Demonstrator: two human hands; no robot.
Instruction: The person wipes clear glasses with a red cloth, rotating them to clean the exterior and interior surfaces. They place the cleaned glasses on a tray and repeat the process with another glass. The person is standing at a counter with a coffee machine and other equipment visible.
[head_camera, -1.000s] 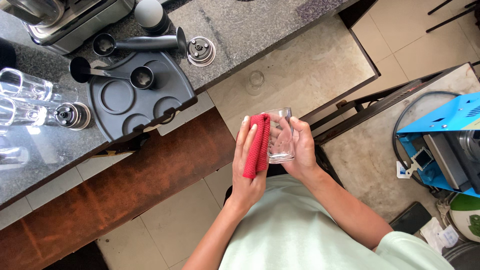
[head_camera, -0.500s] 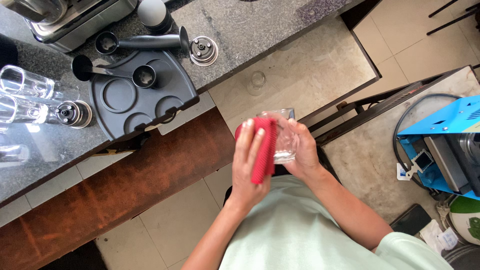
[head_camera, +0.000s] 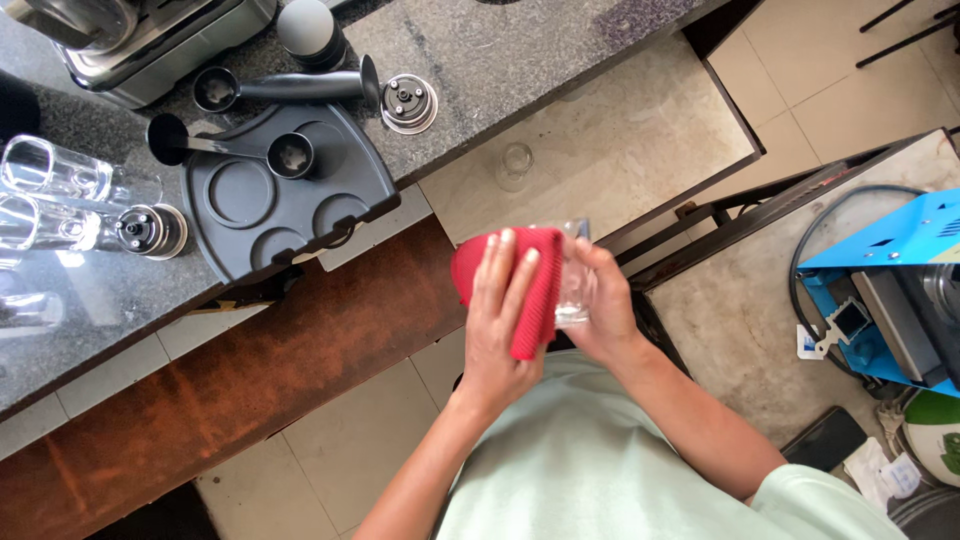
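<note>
Left hand (head_camera: 500, 320) now lies flat with fingers spread over the red cloth (head_camera: 530, 290), which has spread wider across the glass (head_camera: 573, 285) than a second ago. Right hand (head_camera: 600, 315) grips the glass, held off the counter (head_camera: 520, 70) edge.

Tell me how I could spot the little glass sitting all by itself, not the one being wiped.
Find the dark speckled counter along the top, then the pale stone shelf just below its edge. The small clear glass stands alone there, above the red cloth. The other glasses crowd the counter's far left.
</note>
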